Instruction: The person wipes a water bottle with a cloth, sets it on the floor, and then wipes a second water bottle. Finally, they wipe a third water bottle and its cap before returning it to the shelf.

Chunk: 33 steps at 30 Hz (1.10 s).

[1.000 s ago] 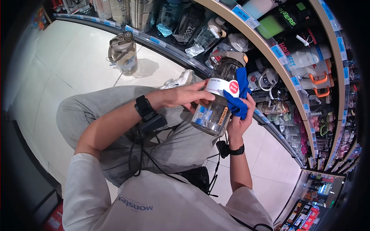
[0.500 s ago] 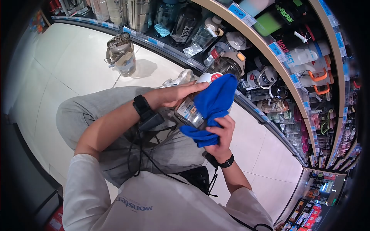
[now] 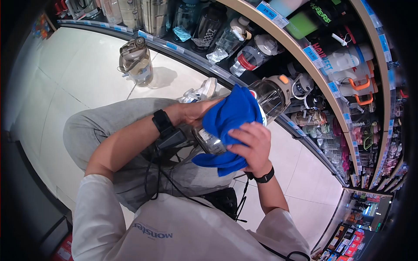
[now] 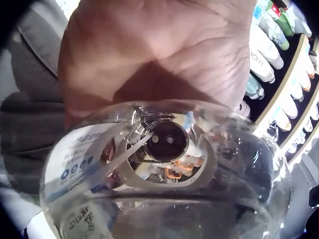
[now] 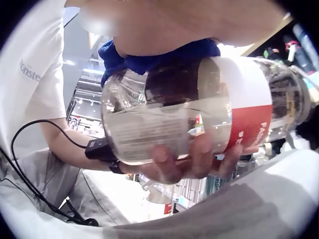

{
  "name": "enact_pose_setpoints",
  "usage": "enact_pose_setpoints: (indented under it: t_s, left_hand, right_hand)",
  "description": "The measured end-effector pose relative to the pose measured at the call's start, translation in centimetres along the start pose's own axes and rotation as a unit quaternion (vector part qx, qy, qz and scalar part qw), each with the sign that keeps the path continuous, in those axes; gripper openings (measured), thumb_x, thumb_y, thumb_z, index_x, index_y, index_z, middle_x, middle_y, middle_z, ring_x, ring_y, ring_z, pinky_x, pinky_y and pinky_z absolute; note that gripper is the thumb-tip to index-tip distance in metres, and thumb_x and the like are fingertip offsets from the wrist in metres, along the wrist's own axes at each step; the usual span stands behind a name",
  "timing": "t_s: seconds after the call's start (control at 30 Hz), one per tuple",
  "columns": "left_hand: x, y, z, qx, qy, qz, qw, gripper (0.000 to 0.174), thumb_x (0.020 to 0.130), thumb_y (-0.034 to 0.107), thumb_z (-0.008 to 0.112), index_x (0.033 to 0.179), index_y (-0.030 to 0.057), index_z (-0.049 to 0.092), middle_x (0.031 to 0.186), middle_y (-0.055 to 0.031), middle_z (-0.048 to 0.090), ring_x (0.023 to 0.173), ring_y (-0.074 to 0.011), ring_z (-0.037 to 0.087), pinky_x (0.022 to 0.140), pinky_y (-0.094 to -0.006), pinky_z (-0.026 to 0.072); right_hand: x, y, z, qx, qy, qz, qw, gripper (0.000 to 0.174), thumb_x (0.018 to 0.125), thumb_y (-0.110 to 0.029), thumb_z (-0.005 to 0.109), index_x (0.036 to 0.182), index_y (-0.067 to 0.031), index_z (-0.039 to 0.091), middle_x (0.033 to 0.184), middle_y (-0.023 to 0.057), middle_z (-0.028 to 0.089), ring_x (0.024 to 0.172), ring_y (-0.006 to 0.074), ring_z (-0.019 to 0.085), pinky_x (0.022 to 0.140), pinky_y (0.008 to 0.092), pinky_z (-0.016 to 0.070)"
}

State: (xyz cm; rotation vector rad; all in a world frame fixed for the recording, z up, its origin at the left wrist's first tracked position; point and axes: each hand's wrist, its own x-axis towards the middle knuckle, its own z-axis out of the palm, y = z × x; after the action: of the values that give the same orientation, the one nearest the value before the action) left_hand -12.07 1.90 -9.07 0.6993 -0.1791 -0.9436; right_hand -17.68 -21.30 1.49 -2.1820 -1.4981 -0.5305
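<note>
A clear bottle (image 3: 272,98) with a grey lid and orange button lies tilted above the lap, lid toward the shelf. The left hand (image 3: 197,111) grips it from below; in the right wrist view that hand's fingers (image 5: 199,159) curl round the bottle's body (image 5: 164,119) beside a red and white label (image 5: 251,107). The right hand (image 3: 254,145) presses a blue cloth (image 3: 233,113) on the bottle's side, fingers bent over the cloth. In the left wrist view the bottle's clear base (image 4: 164,199) fills the lower part, under the left palm (image 4: 159,55).
Another bottle (image 3: 138,65) with a brown-grey lid stands on the tiled floor (image 3: 61,78). A curved shelf edge (image 3: 196,58) runs across the top and right, with many bottles behind it. Black cables (image 3: 159,174) hang over the lap.
The bottle has swung and shifted right, its lid now lower and farther right. The right hand has spread the cloth over the bottle's side and moved its fingers onto it.
</note>
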Motion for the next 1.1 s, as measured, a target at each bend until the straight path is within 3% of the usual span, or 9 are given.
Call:
enact_pose_setpoints:
  t_s: [0.17, 0.27, 0.37, 0.43, 0.6, 0.7, 0.8, 0.9, 1.1]
  left_hand:
    - [1.7, -0.7, -1.1, -0.163, -0.051, -0.031, 0.985, 0.058, 0.112, 0.043, 0.045, 0.153, 0.0026, 0.044, 0.141, -0.0177, 0.063, 0.117, -0.0234, 0.07, 0.1, -0.0377, 0.0609]
    - [1.1, 1.2, 0.3, -0.145, -0.051, -0.06, 0.986, 0.055, 0.112, 0.045, 0.04, 0.143, 0.0024, 0.053, 0.118, -0.0146, 0.074, 0.089, -0.0214, 0.077, 0.073, -0.0314, 0.066]
    - [0.4, 2.6, 1.9, -0.125, -0.039, -0.074, 0.989, 0.055, 0.111, 0.046, 0.04, 0.143, 0.0032, 0.053, 0.116, -0.0136, 0.074, 0.09, -0.0212, 0.077, 0.073, -0.0309, 0.0656]
    - [1.1, 1.9, 0.9, -0.095, -0.05, -0.058, 0.993, 0.056, 0.11, 0.045, 0.04, 0.147, 0.0036, 0.049, 0.127, -0.0144, 0.069, 0.106, -0.0226, 0.073, 0.086, -0.0352, 0.0642]
    - [0.4, 2.4, 2.1, -0.011, -0.035, -0.038, 0.999, 0.068, 0.111, 0.056, 0.038, 0.156, 0.0048, 0.038, 0.15, -0.0133, 0.052, 0.135, -0.0249, 0.056, 0.112, -0.0442, 0.0493]
    - [0.9, 1.6, 1.8, -0.014, -0.039, -0.004, 0.999, 0.063, 0.109, 0.053, 0.051, 0.148, 0.004, 0.046, 0.137, -0.0128, 0.063, 0.118, -0.018, 0.068, 0.093, -0.0356, 0.0636]
    - [0.8, 2.1, 1.5, 0.045, -0.057, -0.035, 0.997, 0.071, 0.111, 0.055, 0.039, 0.162, 0.0063, 0.03, 0.153, -0.0133, 0.049, 0.137, -0.0249, 0.054, 0.117, -0.0479, 0.0444]
    - [0.3, 2.3, 1.7, -0.042, -0.045, -0.003, 0.998, 0.06, 0.108, 0.047, 0.054, 0.149, 0.0036, 0.045, 0.14, -0.0128, 0.061, 0.125, -0.0229, 0.065, 0.103, -0.0427, 0.0585]
    - [0.8, 1.8, -0.1, -0.004, -0.055, 0.006, 0.998, 0.069, 0.107, 0.052, 0.045, 0.158, 0.0063, 0.037, 0.148, -0.0119, 0.056, 0.127, -0.0222, 0.061, 0.1, -0.0403, 0.0563]
  right_hand:
    - [1.1, 3.4, -0.8, -0.015, 0.077, 0.11, 0.991, 0.035, 0.08, -0.036, 0.076, 0.104, -0.0105, 0.07, 0.125, 0.0112, 0.073, 0.123, 0.0345, 0.066, 0.108, 0.0511, 0.0446]
    - [1.1, 5.1, -1.2, -0.051, 0.113, 0.157, 0.98, 0.022, 0.081, -0.015, 0.068, 0.102, -0.0061, 0.068, 0.123, 0.0148, 0.073, 0.122, 0.0366, 0.066, 0.109, 0.0493, 0.0446]
    - [0.8, 6.6, -1.1, -0.051, 0.13, 0.187, 0.972, 0.024, 0.083, -0.005, 0.058, 0.105, -0.0019, 0.067, 0.127, 0.018, 0.071, 0.126, 0.0388, 0.063, 0.112, 0.0485, 0.0434]
    - [0.8, 7.2, -0.8, -0.025, 0.182, 0.219, 0.958, 0.026, 0.079, -0.008, 0.067, 0.105, -0.0028, 0.068, 0.127, 0.0169, 0.071, 0.123, 0.0383, 0.064, 0.11, 0.0479, 0.0441]
    - [1.2, 7.0, -0.2, -0.013, 0.201, 0.249, 0.947, 0.028, 0.081, -0.003, 0.063, 0.109, -0.0011, 0.066, 0.131, 0.0179, 0.069, 0.127, 0.0388, 0.061, 0.113, 0.0484, 0.043]
    - [1.3, 6.9, -0.2, -0.014, 0.202, 0.267, 0.942, 0.031, 0.082, 0.0, 0.06, 0.113, -0.0006, 0.065, 0.133, 0.018, 0.067, 0.13, 0.0388, 0.059, 0.114, 0.0489, 0.0415]
    - [1.3, 6.7, -0.5, -0.037, 0.188, 0.273, 0.943, 0.034, 0.082, 0.0, 0.058, 0.115, -0.0004, 0.065, 0.136, 0.0185, 0.066, 0.132, 0.0387, 0.056, 0.115, 0.0487, 0.0402]
    - [1.5, 6.6, -0.6, -0.066, 0.176, 0.295, 0.937, 0.036, 0.082, 0.0, 0.058, 0.117, -0.0005, 0.065, 0.138, 0.019, 0.064, 0.132, 0.0391, 0.055, 0.115, 0.0487, 0.0395]
    - [0.7, 6.5, -0.1, -0.048, 0.19, 0.311, 0.93, 0.034, 0.08, -0.001, 0.059, 0.113, -0.0012, 0.066, 0.138, 0.0199, 0.063, 0.134, 0.0408, 0.054, 0.115, 0.048, 0.0387]
